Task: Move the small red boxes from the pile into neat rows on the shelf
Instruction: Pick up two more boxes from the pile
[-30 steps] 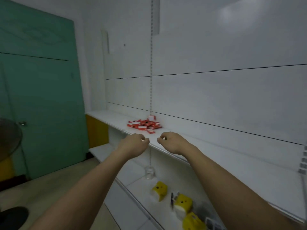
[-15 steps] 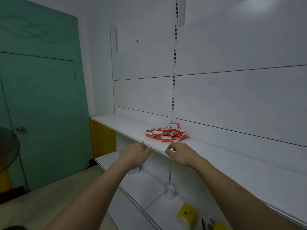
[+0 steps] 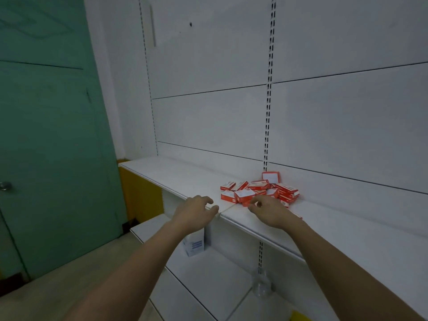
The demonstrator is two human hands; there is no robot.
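Running along the white wall, the shelf point(image 3: 185, 179) is the largest thing in play, a long flat white board with bare room to the left of the boxes and more to the right. On it, toward the back where a slotted upright meets the board, sits the pile point(image 3: 259, 191) of small red boxes, heaped loosely at mixed angles, some flat, some tipped on others, and one box point(image 3: 270, 177) standing on edge against the wall behind the rest. Both hands hover at the shelf's front edge, neither holding anything: the left hand point(image 3: 193, 213) sits left of the pile with fingers loosely curved and spread, and the right hand point(image 3: 268, 210) is just in front of the nearest boxes, fingers bent downward, thumb and forefinger close together as if readying a pinch, though whether a fingertip already touches a box cannot be told. The boxes look like thin printed cardboard cartons, so they are probably light, fairly stiff along their edges but easy to dent on the broad faces if squeezed hard. Their smooth print may let them slide over one another, so pulling one from low in the heap could topple its neighbours. The sensible hold is likely across the two long narrow sides of a top or front box, thumb on one side and fingers on the other, lifting clear before carrying it to open shelf.
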